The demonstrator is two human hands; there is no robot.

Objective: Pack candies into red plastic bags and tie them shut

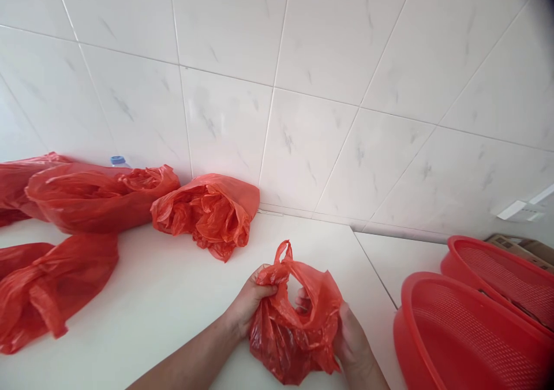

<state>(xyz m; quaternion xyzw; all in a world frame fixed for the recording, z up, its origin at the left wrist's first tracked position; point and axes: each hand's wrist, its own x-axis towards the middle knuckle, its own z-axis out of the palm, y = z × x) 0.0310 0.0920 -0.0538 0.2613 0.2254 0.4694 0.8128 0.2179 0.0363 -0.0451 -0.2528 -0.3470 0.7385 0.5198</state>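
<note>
Red bag [281,349], plastic, qty 1: held at the bench [173,297], ctr-R; contact w/ top can't be told. Mouth spread open, 1 handle loop upright.
Hands, qty 2: left hand [253,297] closed, w/ bunched rim pinched btwn thumb & fingers; right hand [352,335] half-curled, bag's R side held, some fingertips [302,303] seen thru the mouth.
Stuffed bag [208,211], red, qty 1: laid nr wall, crumpled red plastic packed in.
Other red bags, qty approx. 3 (overlap, exact no. unclear): long bag [99,211] & far-left bag [19,182] set along wall; front bag [82,274] laid before them.
Bottle [118,160], qty 1, blue cap, mostly hidden behind long bag.
Baskets [413,326], red, perforated, qty 2: placed side by side at far R.
Carton [519,248], qty 1, partly hidden behind baskets.
Wall [229,130]: white, tiled.
</note>
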